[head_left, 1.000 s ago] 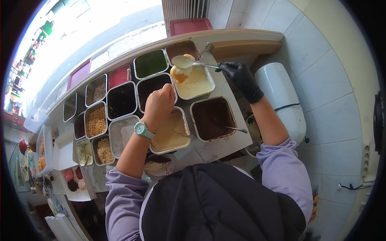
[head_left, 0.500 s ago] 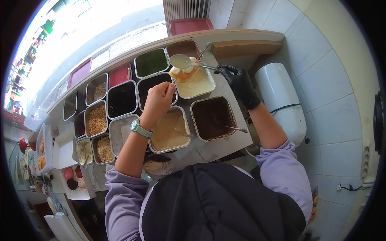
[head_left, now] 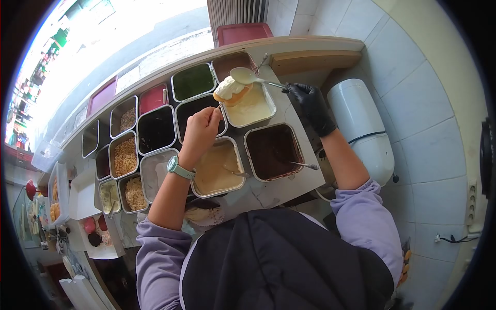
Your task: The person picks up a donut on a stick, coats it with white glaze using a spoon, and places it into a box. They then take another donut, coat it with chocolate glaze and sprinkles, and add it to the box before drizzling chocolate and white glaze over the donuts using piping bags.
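My bare left hand [head_left: 203, 125], with a pale green watch [head_left: 178, 165] on its wrist, pinches a thin stem whose kind I cannot tell. On the stem's far end sits a golden piece of pastry [head_left: 231, 99], its top coated in white cream. In my right hand [head_left: 309, 102], gloved in black, is a metal spoon [head_left: 271, 82]. The spoon's bowl, wet with pale cream, is tilted right above the pastry's upper edge. Both are over a metal tub of pale cream [head_left: 253, 111].
A tub of dark chocolate sauce [head_left: 274, 154] and one of tan sauce [head_left: 217, 170] stand nearer me. Tubs of green sauce [head_left: 194, 82] and chopped nuts [head_left: 125, 155] are to the left. An open white box [head_left: 106, 251] holds several coloured treats. A white appliance [head_left: 361, 126] stands at right.
White cream now spreads over the pastry's top, where lumps showed before. The spoon has moved slightly right and up, with its bowl turned. The pastry has shifted a little left.
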A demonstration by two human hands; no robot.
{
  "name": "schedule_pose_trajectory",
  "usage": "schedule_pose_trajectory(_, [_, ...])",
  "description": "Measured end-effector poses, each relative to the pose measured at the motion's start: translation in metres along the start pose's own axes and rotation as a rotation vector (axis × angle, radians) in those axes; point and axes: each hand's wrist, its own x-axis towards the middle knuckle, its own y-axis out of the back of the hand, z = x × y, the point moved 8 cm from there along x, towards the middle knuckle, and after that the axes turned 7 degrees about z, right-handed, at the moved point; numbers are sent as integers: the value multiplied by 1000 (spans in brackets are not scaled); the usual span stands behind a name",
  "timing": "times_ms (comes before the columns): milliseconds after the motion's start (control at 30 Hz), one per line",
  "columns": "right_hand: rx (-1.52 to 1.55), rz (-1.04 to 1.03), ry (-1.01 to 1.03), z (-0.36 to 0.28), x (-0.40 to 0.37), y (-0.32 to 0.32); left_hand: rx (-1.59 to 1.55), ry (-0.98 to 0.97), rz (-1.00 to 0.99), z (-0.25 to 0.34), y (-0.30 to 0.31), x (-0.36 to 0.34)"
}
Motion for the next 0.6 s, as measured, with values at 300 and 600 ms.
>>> schedule_pose_trajectory(300, [-901,-31,781,-34,-38,-33,13,8,73,-21,12,-4])
schedule_pose_trajectory(600, [-563,106,540,-52,-30,10,-202,272,-29,-50,10,-2])
